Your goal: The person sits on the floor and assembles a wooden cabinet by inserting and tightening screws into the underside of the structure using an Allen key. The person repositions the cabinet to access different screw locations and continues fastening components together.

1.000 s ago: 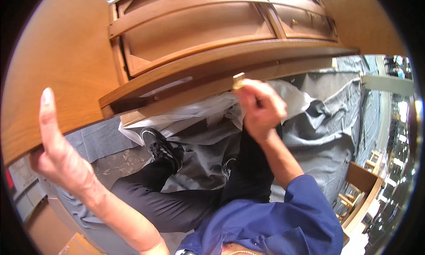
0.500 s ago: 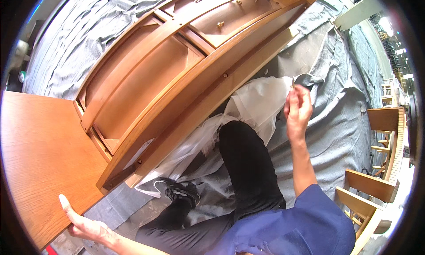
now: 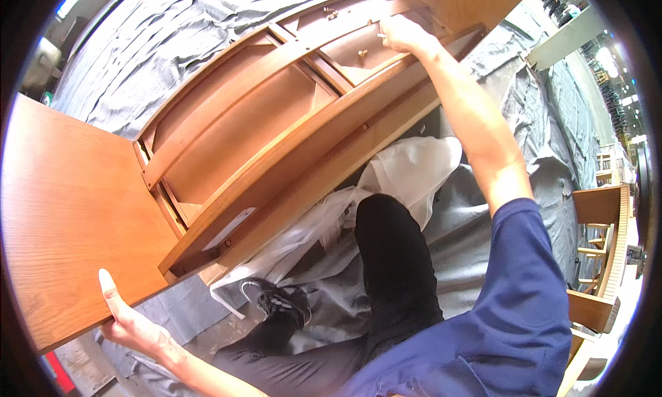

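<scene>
My left hand (image 3: 134,328) grips the near edge of a flat brown wooden panel (image 3: 83,217), thumb on its face and fingers hidden underneath. This panel stands out from the left end of a curved wooden furniture frame (image 3: 238,221) with recessed panels. My right hand (image 3: 407,35) reaches over the frame's far right part, fingertips pinched together beside a curved crossbar (image 3: 276,55). Whatever lies between those fingertips is too small to make out. Close by, a brass-coloured fitting (image 3: 362,54) sits in the recess, and another small metal fitting (image 3: 331,13) lies farther back.
Grey cloth (image 3: 476,224) covers the floor around the frame. White plastic sheeting (image 3: 414,166) is bunched under its near edge, beside my bent knee (image 3: 386,224). Another wooden furniture piece (image 3: 600,211) stands at the right. A second brown panel (image 3: 476,0) rises at the frame's far end.
My right hand has moved from above the plastic sheeting, where it held a small pointed piece, up and left to the crossbar. The left hand keeps its grip on the panel.
</scene>
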The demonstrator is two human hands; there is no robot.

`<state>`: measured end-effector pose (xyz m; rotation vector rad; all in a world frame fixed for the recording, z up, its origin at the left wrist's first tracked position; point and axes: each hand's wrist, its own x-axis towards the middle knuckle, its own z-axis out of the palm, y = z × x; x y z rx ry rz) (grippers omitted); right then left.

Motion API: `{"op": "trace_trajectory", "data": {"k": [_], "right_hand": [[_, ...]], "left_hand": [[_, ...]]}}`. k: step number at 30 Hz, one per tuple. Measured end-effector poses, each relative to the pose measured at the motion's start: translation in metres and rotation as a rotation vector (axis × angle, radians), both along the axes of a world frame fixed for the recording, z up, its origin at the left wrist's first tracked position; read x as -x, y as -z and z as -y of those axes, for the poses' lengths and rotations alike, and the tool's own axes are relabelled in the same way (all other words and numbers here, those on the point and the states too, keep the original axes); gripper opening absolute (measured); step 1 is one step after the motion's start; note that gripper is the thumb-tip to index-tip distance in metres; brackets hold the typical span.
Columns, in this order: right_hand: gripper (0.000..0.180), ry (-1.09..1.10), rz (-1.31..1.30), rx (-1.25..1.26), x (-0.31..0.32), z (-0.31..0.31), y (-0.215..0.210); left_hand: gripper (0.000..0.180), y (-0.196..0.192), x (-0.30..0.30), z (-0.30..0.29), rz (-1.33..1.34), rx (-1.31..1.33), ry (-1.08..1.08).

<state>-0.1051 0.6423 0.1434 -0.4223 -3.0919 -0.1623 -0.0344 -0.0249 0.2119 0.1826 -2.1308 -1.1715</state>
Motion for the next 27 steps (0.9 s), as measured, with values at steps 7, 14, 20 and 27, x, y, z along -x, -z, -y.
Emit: {"op": "trace_trajectory", "data": {"k": [7, 14, 20, 27], "right_hand": [[0.03, 0.253, -0.42, 0.098, 0.002, 0.004, 0.008], [0.031, -0.024, -1.052, 0.407, -0.03, 0.053, -0.011], [0.028, -0.156, -1.112, 0.831, -0.137, 0.247, 0.026], [0.026, -0.168, -0.362, 1.323, -0.189, 0.379, 0.13]], "left_hand": [[0.047, -0.007, -0.003, -0.002, 0.016, -0.045, -0.028], [0.043, -0.007, -0.001, -0.011, 0.025, 0.054, -0.081], [0.03, -0.009, -0.006, -0.008, 0.03, -0.167, 0.008], [0.035, -0.007, 0.003, -0.022, -0.157, -0.355, 0.128]]}}
